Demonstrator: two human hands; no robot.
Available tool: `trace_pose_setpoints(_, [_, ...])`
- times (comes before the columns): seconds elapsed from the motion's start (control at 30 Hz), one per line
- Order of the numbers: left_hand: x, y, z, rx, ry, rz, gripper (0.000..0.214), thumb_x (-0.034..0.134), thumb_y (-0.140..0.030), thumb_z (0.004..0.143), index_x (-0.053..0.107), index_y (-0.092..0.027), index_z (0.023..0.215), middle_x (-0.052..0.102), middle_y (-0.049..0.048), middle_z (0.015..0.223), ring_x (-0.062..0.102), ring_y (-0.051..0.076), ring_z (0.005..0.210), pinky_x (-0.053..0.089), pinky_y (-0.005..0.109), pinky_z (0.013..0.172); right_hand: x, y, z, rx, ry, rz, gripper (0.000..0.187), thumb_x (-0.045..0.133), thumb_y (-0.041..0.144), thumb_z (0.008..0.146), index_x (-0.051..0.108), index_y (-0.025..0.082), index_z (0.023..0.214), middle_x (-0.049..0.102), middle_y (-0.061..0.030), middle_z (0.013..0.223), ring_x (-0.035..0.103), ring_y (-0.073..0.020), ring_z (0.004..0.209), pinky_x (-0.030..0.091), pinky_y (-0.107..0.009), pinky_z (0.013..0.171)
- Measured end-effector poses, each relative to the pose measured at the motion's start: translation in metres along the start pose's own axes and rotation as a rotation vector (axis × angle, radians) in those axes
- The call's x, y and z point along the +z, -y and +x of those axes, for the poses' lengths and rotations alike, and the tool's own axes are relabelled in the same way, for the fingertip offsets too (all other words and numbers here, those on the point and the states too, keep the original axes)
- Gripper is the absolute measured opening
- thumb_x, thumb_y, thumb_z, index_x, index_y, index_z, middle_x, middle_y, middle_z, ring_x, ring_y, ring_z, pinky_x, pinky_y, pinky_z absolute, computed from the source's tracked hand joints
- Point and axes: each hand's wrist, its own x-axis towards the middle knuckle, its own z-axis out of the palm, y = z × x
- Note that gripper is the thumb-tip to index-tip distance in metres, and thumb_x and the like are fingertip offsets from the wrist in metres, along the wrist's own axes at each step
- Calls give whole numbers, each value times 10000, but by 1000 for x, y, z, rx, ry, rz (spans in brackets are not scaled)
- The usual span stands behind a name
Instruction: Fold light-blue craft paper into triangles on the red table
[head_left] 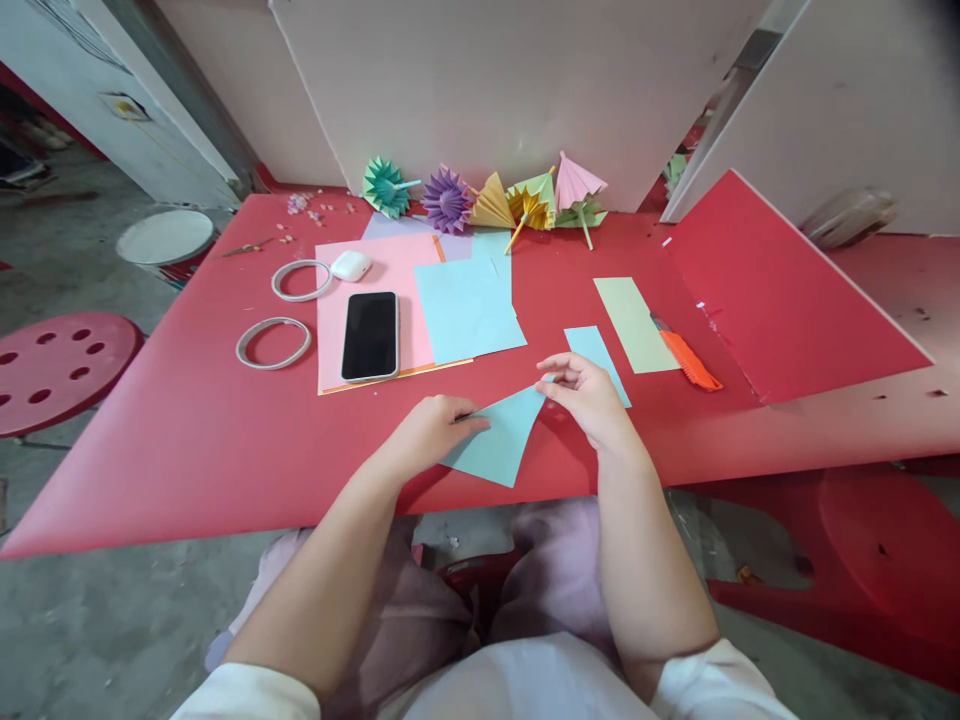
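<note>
A light blue sheet of paper [504, 440] lies near the front edge of the red table, its right corner raised. My right hand [574, 388] pinches that corner between thumb and fingers. On the sheet's left side rests my left hand [442, 428], thumb on top and the other fingers partly hidden, gripping the edge. Beyond my hands is another light blue sheet [469, 310], overlapping a stack of pink paper [352, 345]. Just right of my right hand lies a narrow light blue strip [600, 360], with a pale green strip [634, 325] beside it.
An orange utility knife [694, 362] touches the green strip. A black-screened phone [370, 336] and white earphone case [351, 265] lie on the pink paper, two tape rolls [274, 343] to their left. Folded paper umbrellas [448, 200] line the back; a red folder [787, 290] stands open right.
</note>
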Motion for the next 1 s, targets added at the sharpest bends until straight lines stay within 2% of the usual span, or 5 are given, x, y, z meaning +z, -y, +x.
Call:
trace_pose_setpoints(0.23, [16, -5, -3, 220, -357, 375, 242, 531, -297, 832, 591, -199, 1044, 575, 67, 1015, 521, 222, 929, 419, 342, 791, 1, -33, 14, 91, -72, -181, 216, 597, 298, 705, 607, 215, 904, 523, 12, 719, 559, -111, 595, 505, -231, 460])
trace_pose_setpoints(0.47, [53, -1, -12, 368, -266, 563, 286, 447, -275, 883, 544, -159, 1126, 487, 130, 1246, 428, 262, 1175, 361, 404, 973, 1, -38, 20, 132, -67, -217, 163, 577, 279, 720, 602, 214, 867, 527, 19, 660, 556, -103, 526, 446, -195, 381])
trace_pose_setpoints(0.7, [52, 5, -18, 369, -205, 592, 428, 406, -411, 890, 465, -158, 1230, 369, 137, 1387, 316, 263, 1290, 245, 439, 1062, 2, -41, 20, 117, -82, -281, 166, 559, 304, 735, 603, 222, 873, 548, 20, 661, 545, -103, 500, 428, -209, 397])
trace_pose_setpoints(0.87, [48, 6, -19, 372, -143, 575, 468, 401, -419, 893, 427, -155, 1278, 311, 127, 1427, 265, 239, 1322, 221, 417, 1079, 5, -42, 18, 26, -126, -425, 162, 536, 297, 760, 618, 232, 884, 603, 0, 781, 566, -119, 574, 486, -277, 555])
trace_pose_setpoints(1.0, [47, 7, -18, 369, -127, 613, 500, 389, -415, 898, 384, -149, 1321, 286, 134, 1438, 241, 254, 1330, 213, 443, 1075, 10, -36, 3, -234, -271, -659, 186, 536, 256, 783, 634, 234, 940, 602, -60, 980, 575, -200, 883, 474, -362, 776])
